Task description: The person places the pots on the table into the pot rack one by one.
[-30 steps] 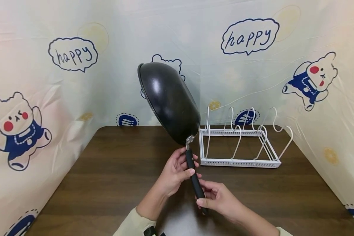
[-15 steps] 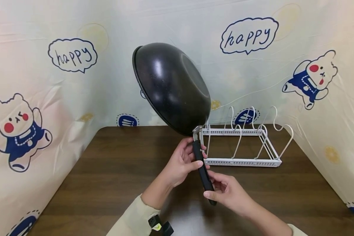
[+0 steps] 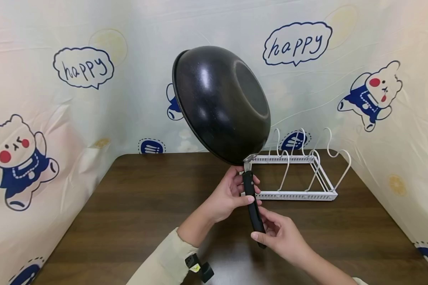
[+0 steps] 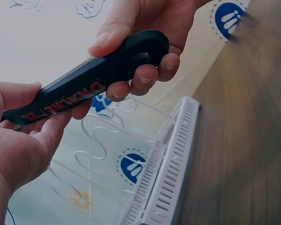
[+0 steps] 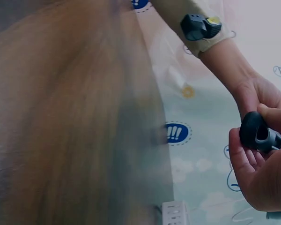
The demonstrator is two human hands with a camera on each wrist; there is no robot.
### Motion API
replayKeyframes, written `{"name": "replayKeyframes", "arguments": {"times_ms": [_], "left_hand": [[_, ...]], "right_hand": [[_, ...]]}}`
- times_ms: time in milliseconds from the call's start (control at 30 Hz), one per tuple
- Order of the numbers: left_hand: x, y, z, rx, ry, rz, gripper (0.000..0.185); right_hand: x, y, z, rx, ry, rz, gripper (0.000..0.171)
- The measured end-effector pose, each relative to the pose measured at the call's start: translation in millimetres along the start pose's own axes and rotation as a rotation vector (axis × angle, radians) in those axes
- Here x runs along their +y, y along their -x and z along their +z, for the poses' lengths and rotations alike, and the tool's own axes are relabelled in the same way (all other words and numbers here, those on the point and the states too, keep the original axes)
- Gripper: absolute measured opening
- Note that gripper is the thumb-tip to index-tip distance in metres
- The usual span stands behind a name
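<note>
A black wok [image 3: 221, 103] is held up above the table, tilted, its rounded outside and flat base turned toward me in the head view. My left hand [image 3: 230, 194] grips the upper part of its black handle [image 3: 255, 213], thumb across the front. Lower down, near the handle's end, my right hand [image 3: 281, 233] pinches it between thumb and fingers. Red lettering shows on the handle [image 4: 70, 96] in the left wrist view. The inside of the wok is hidden. Behind the handle, to the right, stands a white wire rack [image 3: 296, 194], partly covered by the wok.
The brown wooden table [image 3: 128, 221] has a back edge against a patterned cloth [image 3: 142, 79] that hangs behind and at both sides. White curved dividers [image 3: 287, 170] rise from the rack. A small black device [image 3: 199, 267] is strapped at the left sleeve.
Both hands have moved right and slightly upward with the wok. It has turned so that more of its outer base shows, and it now covers the rack's left end.
</note>
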State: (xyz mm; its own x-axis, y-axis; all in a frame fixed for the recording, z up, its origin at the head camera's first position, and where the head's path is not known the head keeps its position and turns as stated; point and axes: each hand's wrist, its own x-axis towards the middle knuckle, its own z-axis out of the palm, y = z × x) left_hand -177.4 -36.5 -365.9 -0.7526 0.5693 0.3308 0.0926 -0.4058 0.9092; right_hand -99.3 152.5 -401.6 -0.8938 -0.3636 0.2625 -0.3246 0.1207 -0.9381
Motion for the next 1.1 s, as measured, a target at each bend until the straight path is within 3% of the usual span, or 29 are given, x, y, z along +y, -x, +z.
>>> {"name": "replayKeyframes", "arguments": {"times_ms": [267, 533, 833, 1100], "left_hand": [[-13.0, -2.6, 4.4, -0.012, -0.063, -0.087, 0.063], [-28.9, 1.4, 4.4, -0.007, -0.156, -0.180, 0.064], [-48.5, 8.2, 4.5, 0.011, -0.333, -0.239, 0.063], [-56.3, 10.0, 3.6, 0.037, -0.412, -0.272, 0.063]], "right_hand": [[14.5, 9.1, 7.4, 0.057, 0.023, 0.032, 0.059], [32.8, 16.2, 15.0, 0.066, -0.048, 0.171, 0.061], [50.0, 23.9, 22.0, -0.006, -0.217, 0.303, 0.066], [59.9, 26.2, 25.1, -0.043, -0.345, 0.301, 0.059]]}}
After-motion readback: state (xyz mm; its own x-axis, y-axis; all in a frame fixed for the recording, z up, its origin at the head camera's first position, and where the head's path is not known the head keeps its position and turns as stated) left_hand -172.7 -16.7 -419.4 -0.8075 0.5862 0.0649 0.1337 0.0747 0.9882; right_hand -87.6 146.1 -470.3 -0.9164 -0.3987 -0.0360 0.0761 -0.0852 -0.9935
